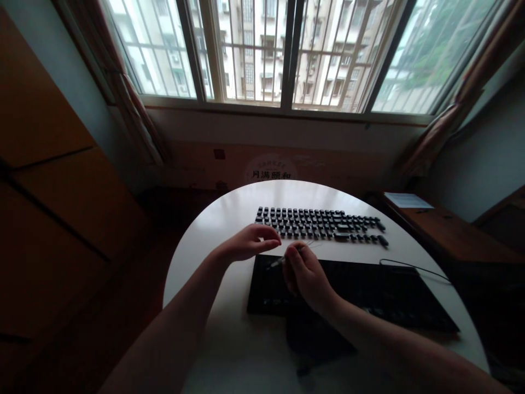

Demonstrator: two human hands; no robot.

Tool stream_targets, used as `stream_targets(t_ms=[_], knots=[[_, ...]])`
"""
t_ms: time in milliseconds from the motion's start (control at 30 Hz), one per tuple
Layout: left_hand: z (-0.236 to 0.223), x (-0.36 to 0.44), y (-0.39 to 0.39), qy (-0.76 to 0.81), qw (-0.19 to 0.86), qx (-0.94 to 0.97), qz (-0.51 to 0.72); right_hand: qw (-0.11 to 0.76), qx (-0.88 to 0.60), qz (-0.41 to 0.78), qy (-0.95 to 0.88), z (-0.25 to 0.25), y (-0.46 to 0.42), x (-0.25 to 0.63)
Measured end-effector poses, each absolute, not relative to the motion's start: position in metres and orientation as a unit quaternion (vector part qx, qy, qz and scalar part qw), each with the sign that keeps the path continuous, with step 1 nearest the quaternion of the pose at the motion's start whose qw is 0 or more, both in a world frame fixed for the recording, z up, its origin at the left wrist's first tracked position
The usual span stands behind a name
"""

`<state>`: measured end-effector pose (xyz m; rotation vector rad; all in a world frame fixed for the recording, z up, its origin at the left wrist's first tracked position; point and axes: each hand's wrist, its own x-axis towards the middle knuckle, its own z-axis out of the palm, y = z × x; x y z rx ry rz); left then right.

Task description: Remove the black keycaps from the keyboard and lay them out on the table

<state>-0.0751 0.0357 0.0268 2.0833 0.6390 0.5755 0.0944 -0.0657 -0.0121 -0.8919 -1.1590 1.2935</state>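
Note:
My right hand (305,276) is closed around a thin tool that looks like a wire keycap puller (278,262). Fine wires stick out past its fingers at the upper right, and a slim pale shaft with a dark end points to the lower left. This hand is over the left part of a black keyboard base (369,290). My left hand (250,242) hovers just beyond the base's left end, thumb and finger curved until their tips come together. Whatever may be between those tips is too small to make out. Rows of black keycaps (311,221) stand beyond both hands.
The round white table (197,262) carries everything. A black cable (418,266) runs off its right side. Below the base lies a dark flat item (315,336), hard to make out. A wooden desk with a paper sheet (409,200) stands at right, and a barred window is ahead.

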Motion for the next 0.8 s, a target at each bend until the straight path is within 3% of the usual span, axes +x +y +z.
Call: stream_targets(t_ms=[233, 567, 800], knots=[[0.037, -0.074, 0.025, 0.217, 0.461, 0.829, 0.229, 0.591, -0.396, 0.533, -0.458, 0.008, -0.049, 0.114], [0.032, -0.057, 0.01, 0.266, 0.235, 0.896, 0.267, 0.597, -0.42, 0.549, -0.408, 0.001, -0.04, 0.122], [0.033, -0.057, 0.009, 0.281, 0.198, 0.899, 0.272, 0.588, -0.434, 0.551, -0.403, 0.004, -0.046, 0.126]])
